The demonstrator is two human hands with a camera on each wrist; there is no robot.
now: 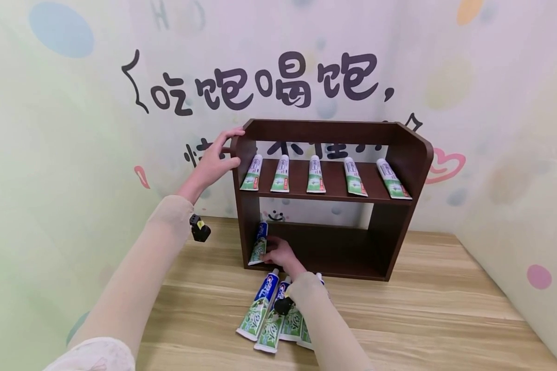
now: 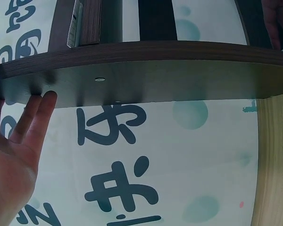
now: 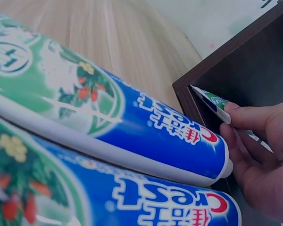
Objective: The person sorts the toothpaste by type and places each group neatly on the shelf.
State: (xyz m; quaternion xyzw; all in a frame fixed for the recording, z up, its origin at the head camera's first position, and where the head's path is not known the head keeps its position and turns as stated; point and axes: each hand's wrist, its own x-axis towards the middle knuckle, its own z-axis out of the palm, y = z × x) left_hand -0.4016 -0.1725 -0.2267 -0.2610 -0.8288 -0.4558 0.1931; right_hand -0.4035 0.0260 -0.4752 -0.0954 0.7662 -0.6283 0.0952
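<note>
The right hand (image 1: 280,255) pinches a blue-and-green toothpaste tube (image 1: 260,245) low down, inside the lower left compartment of a dark brown shelf (image 1: 325,197). In the right wrist view, thumb and finger of this hand (image 3: 269,150) are on the edge of that tube (image 3: 212,102), beside the side panel. The left hand (image 1: 215,162) touches the upper part of the shelf's left side panel. Its extended fingers (image 2: 33,117) rest against the panel's outer face (image 2: 146,82) in the left wrist view.
Several more blue-and-green tubes (image 1: 259,307) lie on the wooden table (image 1: 436,304) before the shelf, partly behind the right forearm. Several white-and-green tubes (image 1: 315,175) lean in a row on the upper level. A printed wall (image 1: 306,31) stands behind.
</note>
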